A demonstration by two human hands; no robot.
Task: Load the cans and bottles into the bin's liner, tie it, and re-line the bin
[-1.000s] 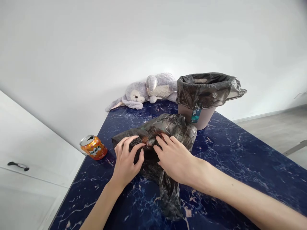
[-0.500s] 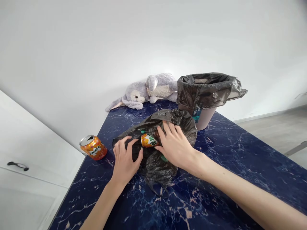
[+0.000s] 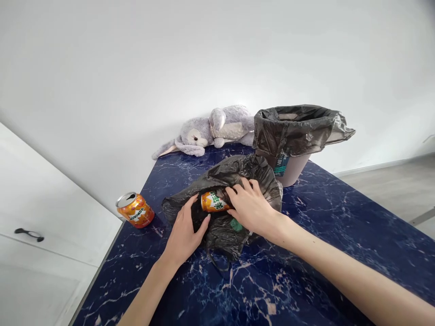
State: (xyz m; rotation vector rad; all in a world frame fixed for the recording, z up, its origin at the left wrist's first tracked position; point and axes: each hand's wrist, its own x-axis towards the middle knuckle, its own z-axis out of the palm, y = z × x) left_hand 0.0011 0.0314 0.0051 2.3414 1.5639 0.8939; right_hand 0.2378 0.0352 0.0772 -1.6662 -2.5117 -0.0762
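An orange soda can [image 3: 213,202] with green and white lettering lies on its side in the mouth of a crumpled black plastic bag [image 3: 226,237]. My right hand [image 3: 251,209] has its thumb and fingers around the can's right end, which they hide. Just left of the can, my left hand [image 3: 185,233] rests at the bag's opening, thumb and fingers apart. A bit of green [image 3: 235,225] shows in the bag below my right hand. Farther left, an opened orange Mirinda can [image 3: 137,213] stands apart from both hands.
Behind the bag on the right stands a bin [image 3: 297,170] lined with a black bag. A grey plush rabbit [image 3: 217,129] lies against the wall. Everything is on a dark blue marbled tabletop [image 3: 204,290], with a white cabinet [image 3: 37,267] at its left.
My left hand has shifted slightly right toward the can, its fingers drawn closer together. The can has turned a little in the bag, and the bag's folds have moved. The view has shifted slightly.
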